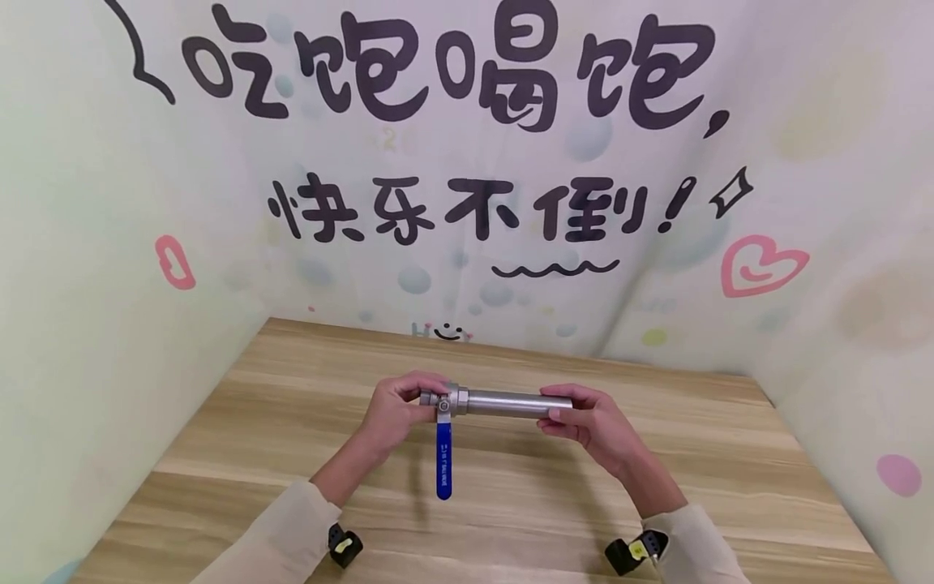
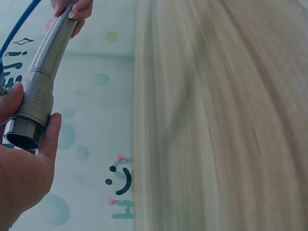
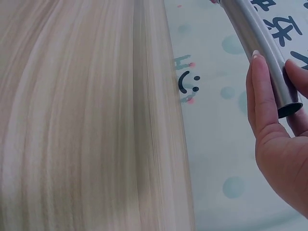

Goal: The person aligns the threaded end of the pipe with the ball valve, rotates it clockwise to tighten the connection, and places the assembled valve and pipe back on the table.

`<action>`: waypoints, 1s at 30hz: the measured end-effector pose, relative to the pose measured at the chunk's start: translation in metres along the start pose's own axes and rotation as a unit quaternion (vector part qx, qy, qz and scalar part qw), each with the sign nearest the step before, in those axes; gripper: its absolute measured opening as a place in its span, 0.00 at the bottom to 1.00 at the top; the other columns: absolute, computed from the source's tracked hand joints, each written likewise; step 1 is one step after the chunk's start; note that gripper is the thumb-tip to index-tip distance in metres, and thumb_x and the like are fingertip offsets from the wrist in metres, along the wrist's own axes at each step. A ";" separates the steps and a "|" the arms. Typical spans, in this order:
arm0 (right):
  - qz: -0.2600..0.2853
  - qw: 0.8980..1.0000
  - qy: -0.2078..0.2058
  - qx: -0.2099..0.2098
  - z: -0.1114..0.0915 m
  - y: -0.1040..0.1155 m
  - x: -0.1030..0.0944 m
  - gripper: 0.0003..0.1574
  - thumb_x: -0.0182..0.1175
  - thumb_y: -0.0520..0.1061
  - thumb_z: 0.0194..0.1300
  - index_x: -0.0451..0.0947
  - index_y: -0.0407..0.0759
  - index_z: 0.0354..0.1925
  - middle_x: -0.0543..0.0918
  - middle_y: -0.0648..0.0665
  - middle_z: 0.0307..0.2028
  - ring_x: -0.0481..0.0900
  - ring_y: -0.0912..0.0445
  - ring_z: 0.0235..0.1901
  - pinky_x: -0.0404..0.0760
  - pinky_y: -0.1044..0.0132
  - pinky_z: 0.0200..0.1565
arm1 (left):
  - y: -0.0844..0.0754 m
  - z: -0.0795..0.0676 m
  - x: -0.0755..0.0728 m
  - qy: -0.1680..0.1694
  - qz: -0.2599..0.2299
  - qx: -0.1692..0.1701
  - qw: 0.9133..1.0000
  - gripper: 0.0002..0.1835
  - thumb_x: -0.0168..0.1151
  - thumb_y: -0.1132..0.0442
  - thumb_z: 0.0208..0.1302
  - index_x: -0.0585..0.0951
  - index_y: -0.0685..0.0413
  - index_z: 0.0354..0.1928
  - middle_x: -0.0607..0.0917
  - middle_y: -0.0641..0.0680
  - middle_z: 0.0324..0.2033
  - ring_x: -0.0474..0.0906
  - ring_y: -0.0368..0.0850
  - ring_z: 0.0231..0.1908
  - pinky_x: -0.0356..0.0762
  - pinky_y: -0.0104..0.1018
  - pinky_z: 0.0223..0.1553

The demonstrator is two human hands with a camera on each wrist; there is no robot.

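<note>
A metal ball valve [image 1: 454,397] with a long blue lever handle [image 1: 444,462] is held above the table, its lever pointing toward me. My left hand [image 1: 394,412] grips the valve body between thumb and fingers; in the left wrist view its open hexagonal end [image 2: 24,132] faces that camera. A straight steel pipe [image 1: 511,403] runs rightward from the valve, joined to it end to end. At the pipe's far end my right hand [image 1: 594,420] holds it between thumb and fingers. The right wrist view shows the pipe's open round end [image 3: 289,109] beside the palm.
Below the hands lies a wood-grain table [image 1: 503,503]. A white printed backdrop [image 1: 467,300] with dark lettering rises behind the table and along both sides. Black wrist cameras [image 1: 346,548] sit at both sleeves.
</note>
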State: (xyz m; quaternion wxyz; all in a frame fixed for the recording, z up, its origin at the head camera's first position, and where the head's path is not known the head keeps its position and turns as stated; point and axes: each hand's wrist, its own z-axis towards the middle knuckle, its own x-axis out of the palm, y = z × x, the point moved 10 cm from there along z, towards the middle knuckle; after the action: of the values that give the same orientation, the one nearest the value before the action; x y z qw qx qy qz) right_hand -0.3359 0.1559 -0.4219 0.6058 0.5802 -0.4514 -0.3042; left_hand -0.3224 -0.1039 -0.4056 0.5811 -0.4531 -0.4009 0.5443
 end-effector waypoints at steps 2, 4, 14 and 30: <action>0.001 1.000 -0.002 0.004 0.000 -0.002 0.000 0.16 0.60 0.32 0.62 0.82 0.44 0.47 0.77 0.37 0.47 0.87 0.49 0.39 0.83 0.58 0.46 | 0.001 -0.001 -0.001 -0.001 0.004 -0.002 1.000 0.13 0.70 0.80 0.45 0.85 0.68 0.37 0.85 0.63 0.46 0.81 0.48 0.47 0.77 0.35 0.47; 0.001 1.000 -0.001 0.006 0.000 -0.003 0.001 0.15 0.61 0.32 0.63 0.82 0.44 0.47 0.78 0.37 0.46 0.87 0.49 0.39 0.83 0.58 0.46 | 0.001 -0.002 -0.002 -0.002 0.007 -0.003 1.000 0.13 0.70 0.80 0.45 0.85 0.68 0.36 0.85 0.63 0.46 0.81 0.47 0.48 0.77 0.35 0.47; -0.016 1.000 0.002 0.003 -0.001 -0.002 0.001 0.18 0.61 0.37 0.65 0.77 0.35 0.53 0.80 0.40 0.45 0.86 0.50 0.39 0.82 0.58 0.46 | -0.001 -0.001 -0.001 0.002 0.012 0.004 1.000 0.14 0.70 0.79 0.45 0.85 0.66 0.37 0.85 0.62 0.47 0.81 0.51 0.49 0.76 0.40 0.50; -0.058 0.998 -0.012 0.015 0.002 -0.006 0.001 0.30 0.59 0.44 0.69 0.67 0.21 0.58 0.80 0.39 0.44 0.86 0.53 0.37 0.83 0.61 0.44 | -0.002 -0.003 -0.003 -0.001 0.013 0.006 1.000 0.13 0.69 0.80 0.44 0.85 0.68 0.36 0.85 0.63 0.46 0.81 0.45 0.47 0.76 0.44 0.51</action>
State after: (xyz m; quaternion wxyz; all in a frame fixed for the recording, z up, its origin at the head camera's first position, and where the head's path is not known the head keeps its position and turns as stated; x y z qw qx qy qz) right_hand -0.3365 0.1533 -0.4278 0.5729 0.6110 -0.4285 -0.3389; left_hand -0.3193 -0.1074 -0.4040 0.5767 -0.4538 -0.3923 0.5546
